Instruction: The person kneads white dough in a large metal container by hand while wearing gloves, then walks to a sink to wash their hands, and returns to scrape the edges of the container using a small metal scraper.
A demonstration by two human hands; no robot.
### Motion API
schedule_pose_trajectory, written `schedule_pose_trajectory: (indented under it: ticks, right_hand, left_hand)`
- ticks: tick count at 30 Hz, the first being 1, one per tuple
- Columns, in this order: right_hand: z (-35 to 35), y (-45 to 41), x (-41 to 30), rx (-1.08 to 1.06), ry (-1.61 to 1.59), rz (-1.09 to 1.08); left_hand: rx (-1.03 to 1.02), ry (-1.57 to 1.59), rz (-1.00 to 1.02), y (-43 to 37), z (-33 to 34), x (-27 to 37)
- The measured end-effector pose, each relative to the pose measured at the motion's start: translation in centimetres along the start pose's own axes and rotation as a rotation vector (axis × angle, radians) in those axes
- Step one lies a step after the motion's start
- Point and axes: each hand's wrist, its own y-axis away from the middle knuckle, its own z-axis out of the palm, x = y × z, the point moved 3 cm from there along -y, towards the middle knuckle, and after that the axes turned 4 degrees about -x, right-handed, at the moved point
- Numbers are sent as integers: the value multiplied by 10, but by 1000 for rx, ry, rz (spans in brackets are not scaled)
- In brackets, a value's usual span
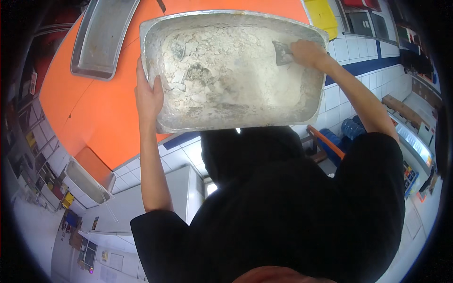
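Note:
Before me is a large rectangular metal pan (233, 126), its walls worn and dusted white. A pale, flour-like powder (230, 49) covers its bottom, lumpy on the left and smoother toward the right. My left hand (148, 95) grips the pan's left wall, thumb inside and fingers outside. Inside the right end, my right hand (309, 53) is closed around a flat-bladed scraper (282, 53). The blade points left, against the powder. The scraper's handle is hidden in my fist.
An orange tabletop (95, 120) lies beneath the pan. An oblong metal tray (101, 46) rests on it at upper left. A light bin (86, 180) stands by the table's lower left edge. A yellow plastic container (321, 17) is at upper right. Blue water jugs (332, 138) stand right of me.

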Motion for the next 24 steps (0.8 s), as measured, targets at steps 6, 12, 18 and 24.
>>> schedule_pose_trajectory:
  ticks: [6, 12, 18, 24]
  right_hand:
    - [19, -16, 18, -73, -158, -154]
    - [-11, 37, -70, -106, -189, -130]
    - [16, 25, -82, 121, -389, -124]
    - [-12, 21, -61, 138, -786, 190]
  left_hand:
    - [18, 27, 17, 0, 0, 2]
    - [60, 109, 46, 2, -5, -7]
    - [143, 68, 6, 19, 4, -10]
    - [349, 304, -157, 82, 43, -10]
